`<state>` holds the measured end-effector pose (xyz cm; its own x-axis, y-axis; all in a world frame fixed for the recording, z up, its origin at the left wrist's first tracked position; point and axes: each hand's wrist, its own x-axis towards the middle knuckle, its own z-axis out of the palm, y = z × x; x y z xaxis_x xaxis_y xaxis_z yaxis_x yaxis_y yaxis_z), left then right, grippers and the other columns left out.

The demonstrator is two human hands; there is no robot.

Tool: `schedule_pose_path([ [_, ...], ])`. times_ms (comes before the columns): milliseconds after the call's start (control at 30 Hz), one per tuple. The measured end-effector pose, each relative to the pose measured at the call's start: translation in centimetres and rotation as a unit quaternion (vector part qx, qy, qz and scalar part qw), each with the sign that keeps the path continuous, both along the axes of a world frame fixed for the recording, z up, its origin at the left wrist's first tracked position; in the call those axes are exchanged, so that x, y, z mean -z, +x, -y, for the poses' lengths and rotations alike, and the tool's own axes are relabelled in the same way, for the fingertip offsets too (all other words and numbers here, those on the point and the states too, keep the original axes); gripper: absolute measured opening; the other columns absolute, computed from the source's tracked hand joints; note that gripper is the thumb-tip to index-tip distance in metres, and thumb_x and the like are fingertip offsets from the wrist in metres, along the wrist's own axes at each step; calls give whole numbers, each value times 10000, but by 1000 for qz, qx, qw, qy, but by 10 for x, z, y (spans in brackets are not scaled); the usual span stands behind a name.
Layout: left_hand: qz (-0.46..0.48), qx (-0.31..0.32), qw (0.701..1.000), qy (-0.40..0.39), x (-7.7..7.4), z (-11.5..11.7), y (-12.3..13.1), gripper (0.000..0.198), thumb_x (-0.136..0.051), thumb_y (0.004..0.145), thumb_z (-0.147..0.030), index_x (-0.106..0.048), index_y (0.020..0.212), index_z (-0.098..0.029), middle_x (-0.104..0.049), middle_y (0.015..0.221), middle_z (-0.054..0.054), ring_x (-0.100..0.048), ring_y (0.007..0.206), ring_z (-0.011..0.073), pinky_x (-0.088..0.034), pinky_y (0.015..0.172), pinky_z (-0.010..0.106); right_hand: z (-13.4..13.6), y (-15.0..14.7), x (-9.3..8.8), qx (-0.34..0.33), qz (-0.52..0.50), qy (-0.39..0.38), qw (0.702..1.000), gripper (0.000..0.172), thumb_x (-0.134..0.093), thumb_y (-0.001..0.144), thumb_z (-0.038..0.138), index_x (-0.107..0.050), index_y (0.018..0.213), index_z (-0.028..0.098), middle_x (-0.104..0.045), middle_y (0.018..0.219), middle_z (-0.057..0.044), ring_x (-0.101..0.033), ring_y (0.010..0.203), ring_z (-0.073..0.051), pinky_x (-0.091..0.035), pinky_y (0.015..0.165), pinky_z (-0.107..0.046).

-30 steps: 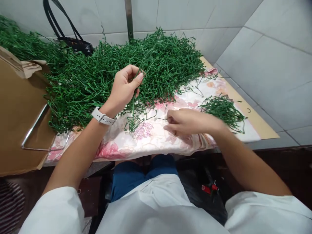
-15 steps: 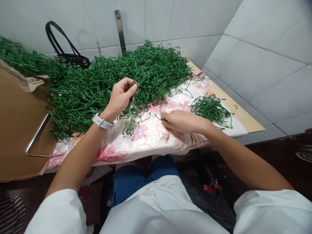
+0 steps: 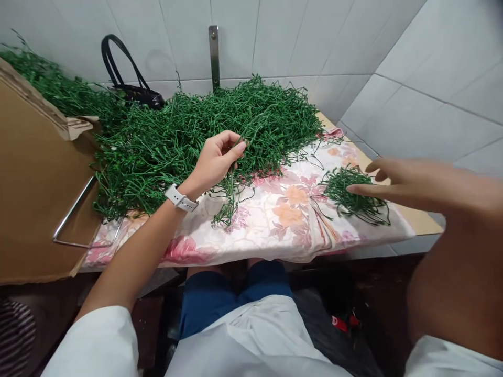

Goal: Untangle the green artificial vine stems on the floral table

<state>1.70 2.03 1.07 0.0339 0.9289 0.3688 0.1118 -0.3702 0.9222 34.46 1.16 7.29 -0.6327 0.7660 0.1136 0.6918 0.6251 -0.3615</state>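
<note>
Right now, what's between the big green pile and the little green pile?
In the head view, mostly flowery cloth lies between them, with a few stray green stems on it.

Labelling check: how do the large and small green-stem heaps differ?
The large heap sprawls wide; the small heap is a compact bunch. In view, the left hand overlaps the large heap, the right hand the small heap. Both are green, thin-stemmed tangles.
</note>
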Motion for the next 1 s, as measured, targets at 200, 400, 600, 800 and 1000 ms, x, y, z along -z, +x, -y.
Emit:
schedule_pose_path([
  [200, 36, 18, 999, -13, -2, 3, 0, 148, -722, 930, -120, -617, 833, -157, -581, 724, -29, -511, 588, 46, -472, 513, 143, -25, -63, 3, -67, -54, 6, 996, 586, -479, 1024, 690, -740, 1095, 170, -764, 1002, -130, -678, 905, -247, -500, 773, -352],
  [400, 60, 7, 998, -28, -4, 0, -8, 333, -926, 768, -293, -621, 798, -163, -549, 666, -53, -480, 566, 47, -418, 494, 171, -74, -141, 46, -157, -251, -28, 955, 606, -599, 938, 776, -701, 971, 179, -716, 907, -64, -623, 825, -177, -499, 751, -316],
  [600, -12, 42, 998, -52, -7, 2, -15, 353, -923, 761, -412, -685, 776, -151, -585, 649, -31, -430, 523, 46, -315, 466, 213, -92, -161, 85, -98, -492, -70, 862, 628, -863, 745, 720, -630, 1084, 245, -651, 961, -24, -602, 819, -144, -533, 710, -274],
  [800, -7, 37, 998, -48, 0, 0, -12, 337, -892, 799, -418, -668, 791, -166, -520, 658, -43, -401, 550, 57, -304, 501, 230, -85, -156, 89, -106, -482, -89, 865, 548, -753, 883, 699, -644, 737, 182, -597, 746, -9, -531, 706, -110, -475, 681, -268],
  [1000, 7, 51, 998, -35, -2, 0, -11, 405, -902, 795, -464, -667, 752, -136, -550, 681, -28, -462, 636, 57, -361, 594, 211, -75, -155, 87, -120, -551, -125, 817, 473, -856, 829, 609, -680, 1051, 230, -676, 964, -5, -636, 858, -119, -542, 736, -253],
])
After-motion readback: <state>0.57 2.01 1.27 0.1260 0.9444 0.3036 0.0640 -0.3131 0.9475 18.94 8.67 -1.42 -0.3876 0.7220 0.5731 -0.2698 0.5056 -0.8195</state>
